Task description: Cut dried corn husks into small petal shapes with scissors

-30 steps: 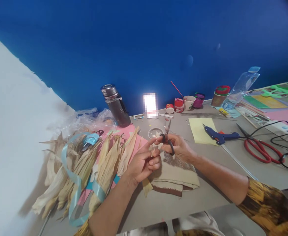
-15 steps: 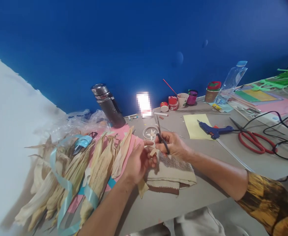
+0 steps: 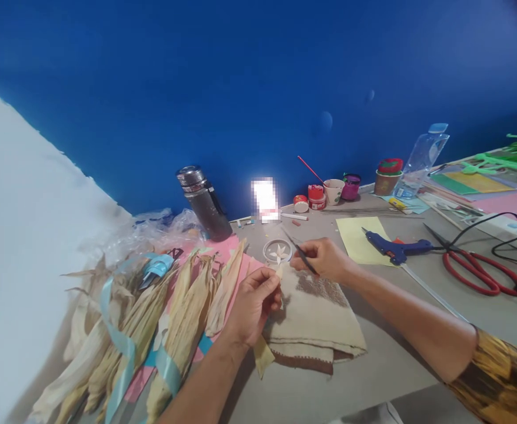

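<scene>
My left hand pinches a small pale piece of husk between thumb and fingertips, over the left edge of a folded beige cloth. To its right, my right hand is closed on small black-handled scissors, whose blades point up and to the left. Just beyond my fingers lies a round ring with a pale star-shaped flower in it. A loose scrap of husk lies by the cloth's left corner.
Dried corn husks and a light blue ribbon cover the left side, before a dark flask. Paint pots stand at the back. A blue glue gun and red-handled scissors lie right.
My hands have moved apart; the scissors have shifted right, away from my left hand. My left fingers now pinch the husk piece upright. The whole view has shifted slightly.
</scene>
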